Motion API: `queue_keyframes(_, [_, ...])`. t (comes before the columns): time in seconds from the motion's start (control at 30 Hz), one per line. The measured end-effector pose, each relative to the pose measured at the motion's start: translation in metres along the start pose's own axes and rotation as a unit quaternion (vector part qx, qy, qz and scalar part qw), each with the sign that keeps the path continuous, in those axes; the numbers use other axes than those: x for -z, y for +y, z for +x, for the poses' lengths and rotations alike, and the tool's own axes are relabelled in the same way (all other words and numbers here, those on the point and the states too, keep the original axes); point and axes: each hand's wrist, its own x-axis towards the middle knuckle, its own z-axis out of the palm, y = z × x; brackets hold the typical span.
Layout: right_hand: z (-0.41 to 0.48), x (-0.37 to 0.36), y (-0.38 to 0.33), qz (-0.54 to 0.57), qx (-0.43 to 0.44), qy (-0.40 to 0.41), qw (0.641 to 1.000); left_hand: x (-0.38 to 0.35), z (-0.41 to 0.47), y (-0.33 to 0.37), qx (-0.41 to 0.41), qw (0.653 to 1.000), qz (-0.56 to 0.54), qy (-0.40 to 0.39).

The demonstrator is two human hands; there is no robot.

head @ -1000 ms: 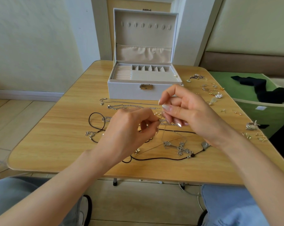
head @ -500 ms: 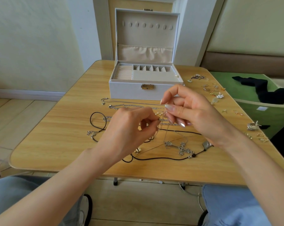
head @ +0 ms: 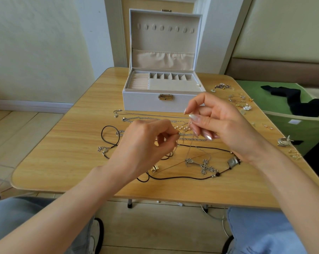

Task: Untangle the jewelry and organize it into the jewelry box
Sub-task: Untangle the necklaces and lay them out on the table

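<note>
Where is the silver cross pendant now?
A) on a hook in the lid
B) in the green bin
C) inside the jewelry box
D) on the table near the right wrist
D: the cross pendant lies on the table, while the left hand and right hand pinch a thin chain above it.

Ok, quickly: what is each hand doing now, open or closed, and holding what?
Left hand: pinches the thin silver chain.
Right hand: pinches it too, higher up.
</note>
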Motion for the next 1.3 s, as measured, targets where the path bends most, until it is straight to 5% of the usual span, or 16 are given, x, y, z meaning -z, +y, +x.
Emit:
queue_keyframes(0.37, [0.001,0.003,0.002,-0.005,-0.003,-0.002,1.000,0.002,0.000,-0.001,-0.004,1.000,0.006,-0.001])
queue_keyframes(0.57, [0.001,0.002,0.003,-0.010,-0.001,-0.011,1.000,0.001,0.004,-0.001,0.088,0.980,-0.176,-0.013])
queue_keyframes(0.83, [-0.001,0.019,0.005,-0.080,-0.083,-0.054,0.992,0.021,0.017,-0.014,0.178,0.862,-0.474,0.037])
queue_keyframes(1.07, [-0.003,0.050,0.020,-0.048,-0.096,-0.057,0.993,0.032,0.024,-0.044,0.269,0.741,-0.592,0.167])
queue_keyframes(1.17, [-0.001,0.053,0.026,0.043,-0.090,-0.057,0.993,0.035,0.026,-0.053,0.301,0.703,-0.615,0.195])
queue_keyframes(1.3, [0.006,0.050,0.032,0.202,-0.122,0.056,0.970,0.037,0.030,-0.057,0.321,0.662,-0.648,0.194])
